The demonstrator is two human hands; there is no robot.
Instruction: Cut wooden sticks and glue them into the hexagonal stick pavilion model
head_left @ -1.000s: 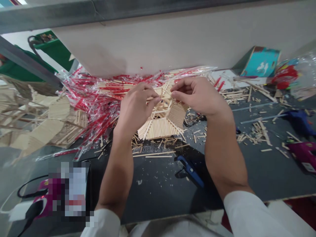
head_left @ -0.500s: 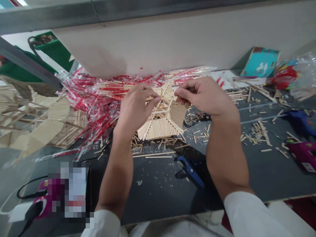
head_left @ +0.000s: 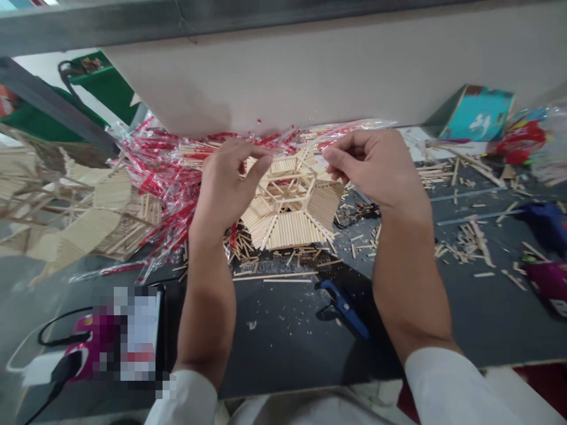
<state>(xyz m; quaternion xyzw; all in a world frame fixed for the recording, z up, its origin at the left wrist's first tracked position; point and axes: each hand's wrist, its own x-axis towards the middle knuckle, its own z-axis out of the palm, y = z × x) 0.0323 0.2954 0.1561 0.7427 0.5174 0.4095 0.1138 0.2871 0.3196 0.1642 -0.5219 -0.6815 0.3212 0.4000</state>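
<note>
A roof-like model of thin wooden sticks [head_left: 290, 221] lies on the dark table [head_left: 283, 330], with an open lattice at its centre. My left hand [head_left: 224, 186] hovers at the model's upper left, thumb and fingers curled into a pinch; nothing shows between them. My right hand [head_left: 376, 168] hovers at the upper right, fingers curled in and thumb pressed to them; what it holds, if anything, is too small to see. Neither hand rests on the model.
Red-and-clear plastic wrappers with sticks [head_left: 168, 171] pile up behind and left. Another stick structure [head_left: 75, 218] stands at far left. Blue cutters [head_left: 343, 307] lie near the front. Glue guns [head_left: 547, 221] and loose stick scraps [head_left: 469, 245] lie right. A purple device [head_left: 84, 348] with a cord sits front left.
Both hands have lifted off the centre of the model and moved apart, the left to the left and the right to the right. The lattice centre is now uncovered.
</note>
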